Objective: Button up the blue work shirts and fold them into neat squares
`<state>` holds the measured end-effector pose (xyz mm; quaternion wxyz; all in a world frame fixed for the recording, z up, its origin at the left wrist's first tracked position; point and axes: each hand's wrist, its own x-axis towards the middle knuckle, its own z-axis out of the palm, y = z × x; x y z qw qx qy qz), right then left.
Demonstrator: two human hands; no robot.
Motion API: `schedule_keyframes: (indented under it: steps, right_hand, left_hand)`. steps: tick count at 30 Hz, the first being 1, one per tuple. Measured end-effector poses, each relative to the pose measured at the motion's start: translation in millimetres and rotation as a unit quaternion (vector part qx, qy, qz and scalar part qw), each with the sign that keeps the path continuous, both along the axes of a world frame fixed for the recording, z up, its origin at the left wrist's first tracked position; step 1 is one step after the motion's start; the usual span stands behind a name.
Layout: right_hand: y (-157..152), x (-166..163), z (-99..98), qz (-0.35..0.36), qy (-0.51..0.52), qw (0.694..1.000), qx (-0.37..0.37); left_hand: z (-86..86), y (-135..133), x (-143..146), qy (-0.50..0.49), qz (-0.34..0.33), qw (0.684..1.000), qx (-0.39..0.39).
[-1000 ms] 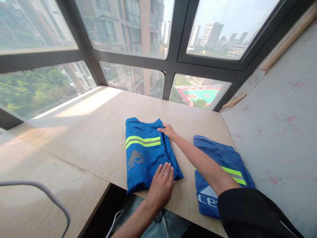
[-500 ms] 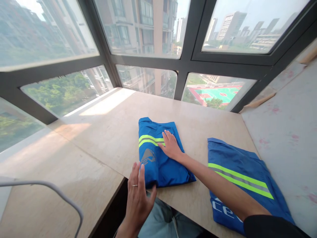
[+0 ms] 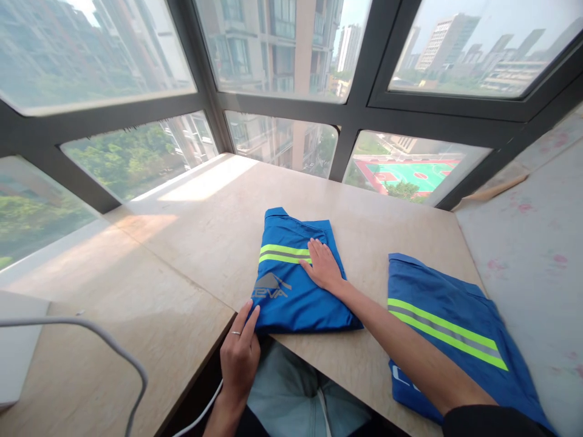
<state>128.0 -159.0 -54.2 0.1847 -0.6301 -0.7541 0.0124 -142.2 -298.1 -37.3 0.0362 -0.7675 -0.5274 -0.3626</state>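
A folded blue work garment [image 3: 296, 309] lies on the pale stone ledge before me, with a yellow-grey-yellow reflective band and a grey logo. My right hand [image 3: 324, 265] rests flat on its right half, fingers stretched over the end of the band. At the lower left corner, my left hand [image 3: 240, 346], a ring on one finger, has its fingertips closed on the cloth edge; the thumb is mostly hidden. To the right lies a second folded blue garment [image 3: 441, 297] with the same kind of band, partly covered by my right forearm.
Dark-framed windows [image 3: 350, 145] rise behind the ledge [image 3: 200, 243]. A grey cable [image 3: 113, 349] loops over the left side, near a white flat object [image 3: 20, 358]. On the right stands a wall with flowered paper [image 3: 528, 261]. The ledge's front edge drops to my lap.
My left hand has moved from hovering beside the garment onto its lower left corner. That side now lies spread wider and flatter, showing more of the logo. My right hand stays on the cloth.
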Motion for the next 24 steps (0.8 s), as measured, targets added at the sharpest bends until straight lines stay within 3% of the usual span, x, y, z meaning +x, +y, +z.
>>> schedule_keyframes:
  steps: [4,8,16,24]
  right_hand:
    - [0.7,0.3,-0.2,0.002,-0.001,1.0,-0.004]
    - [0.8,0.9,-0.4,0.004,-0.009,1.0,-0.003]
    - [1.3,4.7,4.2,0.011,-0.017,1.0,-0.016]
    - [1.8,7.7,6.7,0.016,-0.011,0.999,-0.031]
  left_hand:
    - [3.4,6.0,8.8,-0.028,0.04,0.996,-0.075]
    - [4.0,23.8,15.4,-0.028,-0.008,0.994,-0.107]
    - [-8.3,25.6,3.2,0.008,-0.071,0.995,-0.063]
    - [3.1,34.2,-8.6,0.1,-0.144,0.982,-0.067]
